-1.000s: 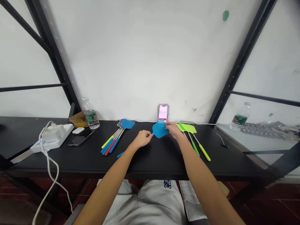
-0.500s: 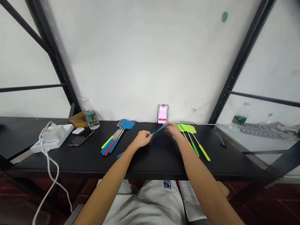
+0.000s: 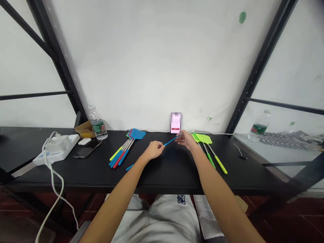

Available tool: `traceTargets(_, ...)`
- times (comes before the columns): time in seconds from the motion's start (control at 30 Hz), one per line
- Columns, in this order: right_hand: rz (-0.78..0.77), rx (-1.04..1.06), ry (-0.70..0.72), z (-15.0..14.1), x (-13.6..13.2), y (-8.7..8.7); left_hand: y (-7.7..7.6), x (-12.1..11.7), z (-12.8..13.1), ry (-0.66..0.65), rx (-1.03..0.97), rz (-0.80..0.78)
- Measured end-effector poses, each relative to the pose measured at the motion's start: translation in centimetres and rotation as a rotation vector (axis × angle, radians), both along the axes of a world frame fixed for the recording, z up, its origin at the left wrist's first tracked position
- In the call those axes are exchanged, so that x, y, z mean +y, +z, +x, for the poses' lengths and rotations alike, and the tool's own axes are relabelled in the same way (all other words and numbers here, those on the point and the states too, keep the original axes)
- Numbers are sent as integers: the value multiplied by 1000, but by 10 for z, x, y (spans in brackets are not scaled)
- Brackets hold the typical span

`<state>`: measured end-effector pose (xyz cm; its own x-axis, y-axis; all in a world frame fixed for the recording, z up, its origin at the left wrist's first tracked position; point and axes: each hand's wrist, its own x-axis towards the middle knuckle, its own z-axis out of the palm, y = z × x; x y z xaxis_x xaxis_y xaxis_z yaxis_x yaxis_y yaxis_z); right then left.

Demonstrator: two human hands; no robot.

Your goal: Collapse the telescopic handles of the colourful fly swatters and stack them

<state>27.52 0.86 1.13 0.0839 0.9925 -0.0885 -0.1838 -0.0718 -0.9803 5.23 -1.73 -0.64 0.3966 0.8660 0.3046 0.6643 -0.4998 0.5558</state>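
A blue fly swatter (image 3: 170, 140) is held up between my hands, its head seen nearly edge-on. My left hand (image 3: 155, 150) pinches it at the near end of the head. At the far edge of the head, thumb and forefinger of my right hand (image 3: 185, 139) grip it, the other fingers loosely spread. A blue handle end (image 3: 129, 167) pokes out beside my left forearm, which hides the stretch between. Left of my hands lies a fanned stack of blue, red and yellow-green fly swatters (image 3: 138, 134). Several green and yellow-green swatters (image 3: 204, 138) lie by my right forearm.
Against the wall leans a lit phone (image 3: 175, 123). On the left of the black table (image 3: 167, 175) are a water bottle (image 3: 98, 125), a small cardboard box (image 3: 84, 130), a dark phone (image 3: 87, 149), a white case (image 3: 84, 141) and a power strip (image 3: 69, 147) with looping cable.
My right hand has shifted slightly and its lower fingers have spread from the blue swatter's edge. My left hand stays in nearly the same place.
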Motion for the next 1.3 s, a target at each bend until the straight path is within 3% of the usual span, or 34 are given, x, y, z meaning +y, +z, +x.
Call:
traceTargets(0.17, 9, -67, -24, 1, 3, -3, -3, 2, -1, -2, -4, 1)
traceTargets(0.37, 146, -221, -63, 1, 12, -13, -4, 3, -1, -2, -2, 19)
traceTargets(0.63, 198, -248, -13, 3, 16, -17, 0, 0, -1, -7, 0, 6)
traceTargets(0.97, 288, -226, -62, 3, 20, -22, 0, -1, -1, 4, 2, 16)
traceTargets(1.13, 276, -277, -105, 3, 15, -19, -1, 2, -2, 8, 10, 18)
traceTargets(1.3, 171, -198, -30, 0, 9, -11, 0, 2, -2, 13, 6, 9)
